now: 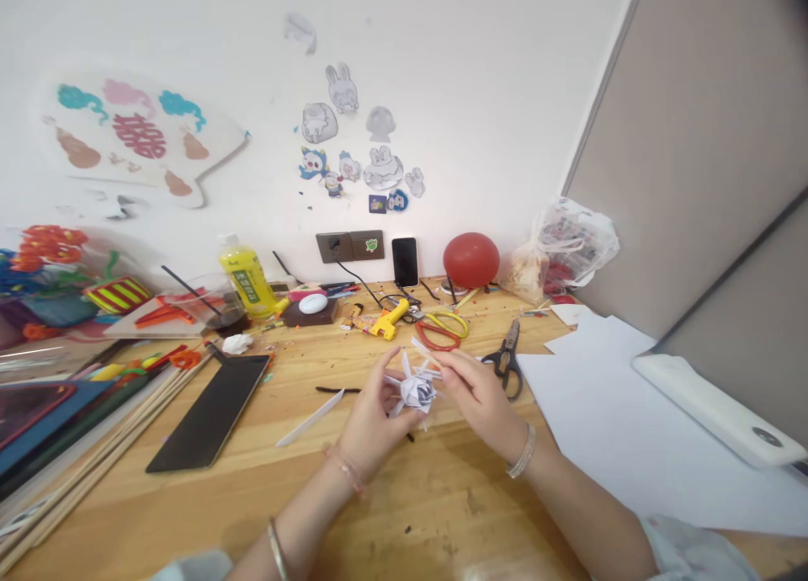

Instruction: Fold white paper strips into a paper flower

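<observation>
- Left hand [377, 408]: fingers and thumb curled around a white paper piece [417, 391], gripping it from the side.
- Right hand [476, 391]: fingertips pinched on a thin paper strip [424, 351] at the upper right of the piece.
- Paper piece: up between the two hands, in front of the wearer, many narrow ends sticking out, dark marks in its middle.
- Loose strip [309, 419]: white, flat on the tabletop [417, 522], left of the left hand; a dark thin stick [334, 389] near its upper end, partly hidden by that hand.
- Black scissors [507, 358]: just beyond the right hand, blades pointing away.
- Scissors with red and yellow handles [442, 338]: past the hands, beside a yellow glue gun [387, 320].
- White sheets [593, 413]: spread on the right, overlapping.
- Black board [210, 414]: left of the loose strip; wooden sticks [114, 455] further left.
- Back, by the wall: yellow bottle [248, 278], upright phone [405, 262], red balloon [471, 259], plastic bag [577, 240].
- Cup [220, 306]: dark contents, in front of the bottle.
</observation>
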`<action>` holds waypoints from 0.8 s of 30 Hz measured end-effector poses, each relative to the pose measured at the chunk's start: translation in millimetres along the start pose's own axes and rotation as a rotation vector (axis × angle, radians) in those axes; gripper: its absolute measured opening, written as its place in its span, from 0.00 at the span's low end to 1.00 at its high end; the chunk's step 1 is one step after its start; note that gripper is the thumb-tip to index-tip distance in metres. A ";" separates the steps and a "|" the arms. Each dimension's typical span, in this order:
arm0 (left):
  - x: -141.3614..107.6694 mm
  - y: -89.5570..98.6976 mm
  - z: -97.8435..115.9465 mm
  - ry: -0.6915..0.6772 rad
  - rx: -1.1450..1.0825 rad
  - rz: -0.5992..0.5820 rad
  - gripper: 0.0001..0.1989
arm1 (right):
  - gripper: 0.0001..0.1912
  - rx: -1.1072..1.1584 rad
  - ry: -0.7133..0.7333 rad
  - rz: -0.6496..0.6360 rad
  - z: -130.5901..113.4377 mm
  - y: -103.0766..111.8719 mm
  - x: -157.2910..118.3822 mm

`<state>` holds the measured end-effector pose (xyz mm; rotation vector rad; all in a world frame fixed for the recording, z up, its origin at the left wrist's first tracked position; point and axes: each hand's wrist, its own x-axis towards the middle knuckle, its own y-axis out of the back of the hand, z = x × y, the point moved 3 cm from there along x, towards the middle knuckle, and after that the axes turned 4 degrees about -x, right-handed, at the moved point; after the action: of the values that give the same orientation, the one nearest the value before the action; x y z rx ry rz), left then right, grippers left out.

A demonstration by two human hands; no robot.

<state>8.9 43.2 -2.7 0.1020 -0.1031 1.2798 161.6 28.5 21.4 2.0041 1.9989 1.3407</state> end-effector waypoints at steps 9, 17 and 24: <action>1.0 5.9 -22.7 0.157 -0.106 -0.306 0.54 | 0.12 -0.165 0.150 -0.351 3.7 -6.5 -0.3; 2.7 6.7 -21.1 0.160 -0.092 -0.324 0.55 | 0.16 -0.224 0.193 -0.468 12.8 -10.2 -1.3; 6.1 19.6 -18.4 -0.052 0.400 -0.206 0.36 | 0.15 -0.253 0.180 -0.422 16.2 -16.6 -3.5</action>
<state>-7.8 57.0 -19.8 0.4781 0.1186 1.0778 157.7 37.5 0.1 1.3056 2.0392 1.6071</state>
